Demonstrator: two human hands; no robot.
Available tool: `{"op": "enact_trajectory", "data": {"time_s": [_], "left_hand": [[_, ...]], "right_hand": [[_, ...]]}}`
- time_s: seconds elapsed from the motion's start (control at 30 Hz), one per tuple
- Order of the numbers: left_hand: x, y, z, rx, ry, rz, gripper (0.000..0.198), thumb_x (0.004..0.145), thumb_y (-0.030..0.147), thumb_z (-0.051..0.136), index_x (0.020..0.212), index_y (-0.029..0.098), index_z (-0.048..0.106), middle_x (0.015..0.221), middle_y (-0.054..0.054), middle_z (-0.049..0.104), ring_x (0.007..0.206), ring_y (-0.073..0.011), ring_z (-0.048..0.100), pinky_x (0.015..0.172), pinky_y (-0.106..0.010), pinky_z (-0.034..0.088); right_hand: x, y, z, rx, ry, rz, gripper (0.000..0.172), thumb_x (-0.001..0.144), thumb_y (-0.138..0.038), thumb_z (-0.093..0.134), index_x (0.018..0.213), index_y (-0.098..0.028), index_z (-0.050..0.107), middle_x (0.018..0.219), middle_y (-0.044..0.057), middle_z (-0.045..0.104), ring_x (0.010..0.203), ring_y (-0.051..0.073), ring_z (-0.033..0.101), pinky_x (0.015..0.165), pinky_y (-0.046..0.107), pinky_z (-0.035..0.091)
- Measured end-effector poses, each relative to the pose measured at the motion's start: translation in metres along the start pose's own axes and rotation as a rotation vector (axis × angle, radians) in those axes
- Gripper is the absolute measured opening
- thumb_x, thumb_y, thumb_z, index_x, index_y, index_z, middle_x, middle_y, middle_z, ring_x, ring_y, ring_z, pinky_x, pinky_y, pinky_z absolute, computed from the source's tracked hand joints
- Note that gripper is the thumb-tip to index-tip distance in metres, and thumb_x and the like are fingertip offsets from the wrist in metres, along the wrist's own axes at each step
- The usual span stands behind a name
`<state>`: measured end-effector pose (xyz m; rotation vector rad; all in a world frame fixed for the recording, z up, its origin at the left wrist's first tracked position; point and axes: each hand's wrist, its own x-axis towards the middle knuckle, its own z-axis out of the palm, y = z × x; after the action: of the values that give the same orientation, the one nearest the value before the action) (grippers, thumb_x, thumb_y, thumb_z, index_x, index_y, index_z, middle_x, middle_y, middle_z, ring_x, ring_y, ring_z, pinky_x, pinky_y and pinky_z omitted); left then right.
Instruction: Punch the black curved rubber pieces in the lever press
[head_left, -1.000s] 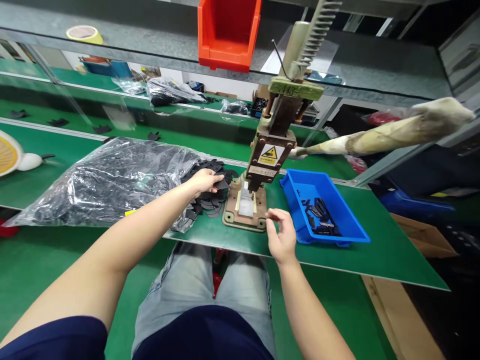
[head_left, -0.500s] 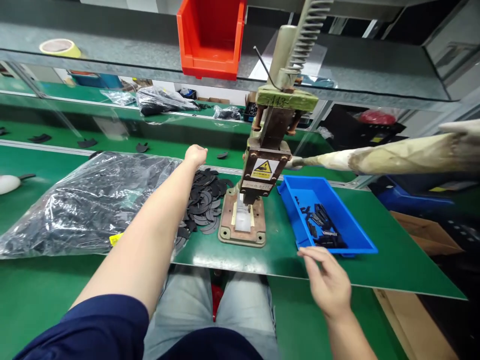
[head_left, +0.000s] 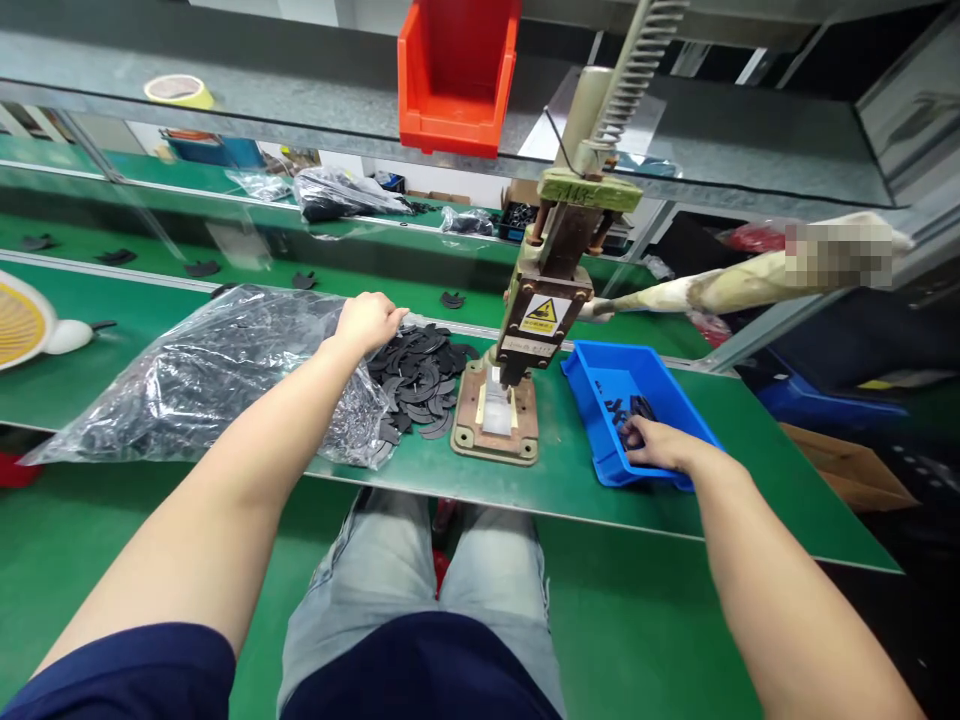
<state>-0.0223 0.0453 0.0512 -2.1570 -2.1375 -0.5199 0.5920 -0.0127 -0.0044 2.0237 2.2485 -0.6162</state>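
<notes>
My left hand [head_left: 371, 322] is over the right edge of a clear plastic bag [head_left: 202, 385] full of dark parts, beside a loose pile of black crescent-shaped pieces [head_left: 424, 380]. Its fingers are together and curled down; their undersides are hidden. My right hand [head_left: 654, 442] reaches into a blue bin [head_left: 607, 465], fingertips closed at the small black plastic parts [head_left: 616, 412] there. Between the hands stands a hand press [head_left: 536, 340] with a warning label. A pale block [head_left: 497, 412] sits on its base, under the ram.
The press's wrapped lever [head_left: 697, 290] sticks out to the right above the bin. Behind the table, black pieces [head_left: 452, 300] lie spaced along a green strip [head_left: 375, 280]. An orange bin [head_left: 457, 90] and a tape roll [head_left: 180, 92] are on the grey shelf. A fan [head_left: 22, 320] stands at far left.
My right hand has moved from the blue bin's front edge down into it, among the black parts. My left hand has come back from the green strip toward the bag and pile. The view has shifted.
</notes>
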Motion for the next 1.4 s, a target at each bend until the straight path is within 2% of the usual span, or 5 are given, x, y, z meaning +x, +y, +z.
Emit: {"op": "enact_trajectory", "data": {"time_s": [0.3, 0.6, 0.73, 1.03, 1.4], "left_hand": [[-0.083, 0.012, 0.004, -0.347, 0.109, 0.135, 0.047, 0.107, 0.052, 0.049, 0.081, 0.022, 0.076, 0.102, -0.01, 0.082, 0.104, -0.0276, 0.073, 0.103, -0.041, 0.054], [-0.137, 0.045, 0.033, -0.641, 0.282, 0.159, 0.03, 0.104, 0.043, 0.061, 0.085, 0.023, 0.071, 0.104, -0.008, 0.08, 0.113, -0.0252, 0.074, 0.108, -0.042, 0.055], [-0.166, 0.085, 0.034, -0.764, 0.283, 0.195, 0.019, 0.102, 0.036, 0.067, 0.113, 0.022, 0.073, 0.116, -0.008, 0.077, 0.111, -0.0227, 0.073, 0.103, -0.04, 0.058], [-0.24, 0.153, 0.025, -1.058, 0.004, 0.548, 0.025, 0.103, 0.028, 0.071, 0.127, 0.024, 0.072, 0.119, -0.009, 0.079, 0.11, -0.0207, 0.076, 0.099, -0.039, 0.062], [-0.259, 0.144, 0.019, -1.048, -0.214, 0.341, 0.021, 0.101, 0.043, 0.071, 0.117, 0.032, 0.079, 0.114, -0.01, 0.082, 0.108, -0.0272, 0.077, 0.098, -0.048, 0.063]], "right_hand": [[-0.001, -0.022, -0.001, -0.034, 0.077, 0.062, 0.027, 0.076, -0.048, 0.078, 0.085, -0.023, 0.075, 0.081, 0.005, 0.077, 0.069, 0.017, 0.065, 0.07, 0.031, 0.048], [-0.041, -0.048, -0.01, 0.092, 0.603, 0.142, 0.044, 0.1, -0.052, 0.05, 0.116, -0.02, 0.077, 0.112, 0.015, 0.081, 0.098, 0.024, 0.073, 0.092, 0.04, 0.057], [-0.073, -0.113, 0.032, 0.711, 0.891, -0.127, 0.042, 0.097, -0.055, 0.063, 0.119, -0.021, 0.073, 0.098, 0.009, 0.079, 0.078, 0.018, 0.073, 0.077, 0.035, 0.062], [-0.117, -0.231, 0.166, 1.049, 0.596, -0.449, 0.032, 0.093, -0.055, 0.076, 0.107, -0.027, 0.072, 0.095, 0.004, 0.081, 0.081, 0.019, 0.08, 0.076, 0.036, 0.069], [-0.124, -0.23, 0.167, 0.948, 0.574, -0.543, 0.024, 0.092, -0.046, 0.079, 0.108, -0.029, 0.077, 0.096, 0.003, 0.083, 0.081, 0.019, 0.079, 0.077, 0.036, 0.067]]}}
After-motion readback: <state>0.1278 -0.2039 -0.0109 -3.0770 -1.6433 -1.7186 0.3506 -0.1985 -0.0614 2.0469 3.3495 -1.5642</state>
